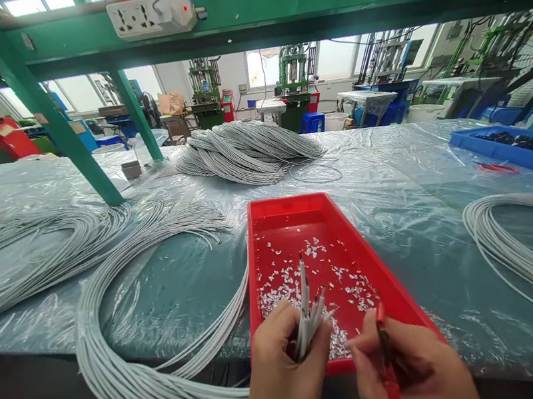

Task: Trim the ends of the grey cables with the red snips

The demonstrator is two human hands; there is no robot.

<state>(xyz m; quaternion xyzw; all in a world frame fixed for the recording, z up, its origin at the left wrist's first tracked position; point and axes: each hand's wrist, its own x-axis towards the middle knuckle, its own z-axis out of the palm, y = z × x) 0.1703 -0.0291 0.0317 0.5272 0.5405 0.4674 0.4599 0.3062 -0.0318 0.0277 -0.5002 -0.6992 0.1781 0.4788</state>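
Note:
My left hand [285, 365] is closed round a bunch of grey-white cables [306, 321], whose cut ends point up with dark tips. Their length loops off to the left as a loose coil [98, 347]. Beside it, my right hand [413, 361] grips a slim red-handled tool [389, 369], upright in the fingers; its exact kind is unclear. Both hands are over the near end of a red tray [289, 213]. Small silvery foil scraps [280, 285] lie scattered across the tray floor.
More cable coils lie at the left [42, 255], at the back [243, 152] and at the right [532, 252]. A blue tray [507, 153] of dark parts stands far right. Green posts [70, 143] rise from the plastic-covered table [399, 205]; a power strip [151, 17] hangs overhead.

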